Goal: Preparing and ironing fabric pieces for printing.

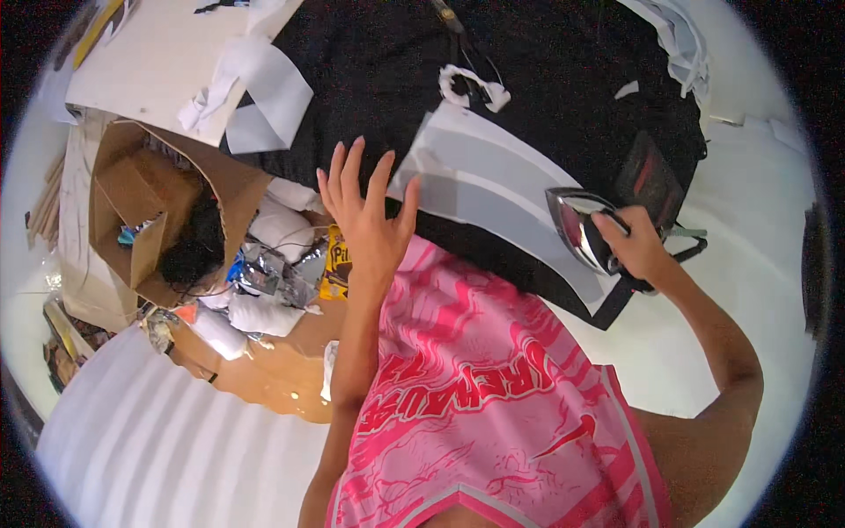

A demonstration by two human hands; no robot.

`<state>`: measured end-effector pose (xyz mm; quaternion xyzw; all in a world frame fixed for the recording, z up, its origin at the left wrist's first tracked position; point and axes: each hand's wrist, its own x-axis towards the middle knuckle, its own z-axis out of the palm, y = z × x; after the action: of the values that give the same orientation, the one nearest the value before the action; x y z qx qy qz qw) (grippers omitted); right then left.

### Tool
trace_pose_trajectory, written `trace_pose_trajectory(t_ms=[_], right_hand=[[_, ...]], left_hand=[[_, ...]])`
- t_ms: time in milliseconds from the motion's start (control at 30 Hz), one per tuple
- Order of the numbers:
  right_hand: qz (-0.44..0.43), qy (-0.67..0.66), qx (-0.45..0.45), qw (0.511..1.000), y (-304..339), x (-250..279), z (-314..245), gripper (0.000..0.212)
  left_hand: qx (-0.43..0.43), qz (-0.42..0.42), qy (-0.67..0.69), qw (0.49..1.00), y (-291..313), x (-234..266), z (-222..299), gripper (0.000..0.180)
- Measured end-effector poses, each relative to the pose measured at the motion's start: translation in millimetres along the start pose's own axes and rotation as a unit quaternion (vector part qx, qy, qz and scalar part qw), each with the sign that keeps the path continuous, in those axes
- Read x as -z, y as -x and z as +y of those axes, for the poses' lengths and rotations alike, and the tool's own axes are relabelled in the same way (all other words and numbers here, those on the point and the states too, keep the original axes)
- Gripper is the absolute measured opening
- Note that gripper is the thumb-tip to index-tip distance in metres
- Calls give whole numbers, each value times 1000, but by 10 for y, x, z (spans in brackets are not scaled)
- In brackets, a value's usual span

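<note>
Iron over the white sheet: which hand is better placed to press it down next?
Right. The right hand already grips the iron at the edge of the white sheet on the black cloth. The left hand is open, fingers spread, holding nothing.

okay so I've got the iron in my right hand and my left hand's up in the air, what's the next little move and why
Probably lower the left hand flat onto the grey-white sheet to pin it. The right hand holds the iron at the sheet's edge on the black fabric, and the left hand hovers open, touching nothing.
</note>
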<state>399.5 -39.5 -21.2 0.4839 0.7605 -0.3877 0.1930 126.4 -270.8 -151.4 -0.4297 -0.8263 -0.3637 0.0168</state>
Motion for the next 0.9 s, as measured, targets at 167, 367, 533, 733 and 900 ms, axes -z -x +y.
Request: trace_pose_trajectory(t_ms=[167, 367, 533, 733, 900], right_hand=[[24, 127, -7, 992, -209, 55, 357, 37], [-68, 106, -39, 991, -635, 377, -13, 39], [-102, 106, -99, 984, -949, 570, -20, 34], [8, 57, 58, 997, -1267, 641, 91, 32], [7, 104, 26, 994, -1326, 776, 40, 32]], left_hand=[[0, -11, 47, 999, -752, 68, -175, 37], [18, -93, 101, 990, -1509, -190, -418, 31], [5, -163, 138, 977, -2112, -533, -551, 33], [-8, -234, 187, 954, -2678, -912, -542, 34], [-28, -274, 188, 943, -3017, -1017, -508, 30]])
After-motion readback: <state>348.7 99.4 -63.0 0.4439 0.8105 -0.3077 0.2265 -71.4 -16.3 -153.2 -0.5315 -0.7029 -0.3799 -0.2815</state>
